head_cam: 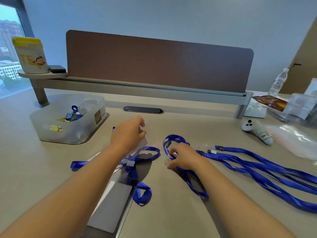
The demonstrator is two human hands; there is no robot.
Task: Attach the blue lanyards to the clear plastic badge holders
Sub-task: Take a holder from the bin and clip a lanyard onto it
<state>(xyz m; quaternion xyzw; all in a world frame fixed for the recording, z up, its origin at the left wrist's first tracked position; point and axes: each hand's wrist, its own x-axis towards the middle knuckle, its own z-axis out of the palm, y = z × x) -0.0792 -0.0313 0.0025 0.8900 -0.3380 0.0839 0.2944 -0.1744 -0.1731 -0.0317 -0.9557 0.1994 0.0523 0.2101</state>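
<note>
We see both hands over the beige counter (171,212). Left hand (127,134) has its fingers curled, pinching a clear badge holder (145,140) at its top edge, lifted a bit above the counter. Right hand (183,157) sits low, fingertips pinching the clip end of a blue lanyard (175,140) that loops from behind the hand and trails back toward us under the wrist. We can't tell exactly how the clip sits in the fingers, too blurred.

Under the left forearm: a pile of finished sets (135,162), clear holders with blue straps tangled over them, plus a grey card insert (111,206) lying flat nearer to us.

Right of the right hand: a bunch of loose lanyards (257,167) stretched across the counter, black clips pointing toward the hand.

Back left: translucent plastic bin (68,121) with small colourful items inside. Behind it a raised shelf (42,74) with a white cup (30,55). Brown divider panel (159,62) runs across the back. Far right: small grey plush toy (257,131), water bottle (278,81), crinkled plastic bags (296,140).
</note>
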